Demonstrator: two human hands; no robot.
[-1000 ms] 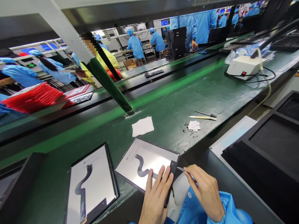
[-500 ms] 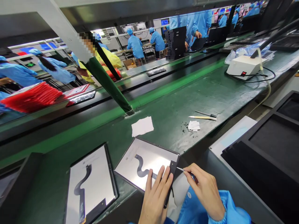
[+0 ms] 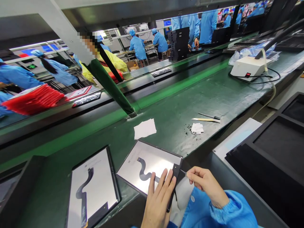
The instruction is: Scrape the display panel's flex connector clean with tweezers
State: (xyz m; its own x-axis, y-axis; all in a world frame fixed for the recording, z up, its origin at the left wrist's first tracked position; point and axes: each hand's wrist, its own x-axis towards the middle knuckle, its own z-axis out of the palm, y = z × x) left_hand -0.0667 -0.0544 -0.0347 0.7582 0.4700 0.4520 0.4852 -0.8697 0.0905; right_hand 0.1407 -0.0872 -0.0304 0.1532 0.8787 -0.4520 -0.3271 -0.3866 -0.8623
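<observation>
My left hand [image 3: 158,199] lies with spread fingers on the silvery back of a display panel [image 3: 152,152]. A dark curved flex cable [image 3: 142,169] runs across that panel, partly under my fingers. In my right hand [image 3: 206,182], pinched between thumb and fingers, is a thin metal-tipped tool [image 3: 183,172]. Its tip points at the panel's right edge, beside a black strip; whether it touches I cannot tell. My fingers hide its handle. To the left, a second display panel [image 3: 95,183] of the same kind lies back side up on the green bench.
A white paper sheet [image 3: 145,128], a folded white wad [image 3: 197,128] with dark crumbs, and a knife-like tool [image 3: 206,120] lie beyond the panel. Black trays [image 3: 266,158] stand at right. A white box [image 3: 248,68] with a cable sits farther off. Co-workers are across the conveyor [image 3: 133,87].
My right hand has shifted and turned slightly, the tool's dark handle now hidden. My left hand and the panel stay put. Panels on the conveyor have slid a little right.
</observation>
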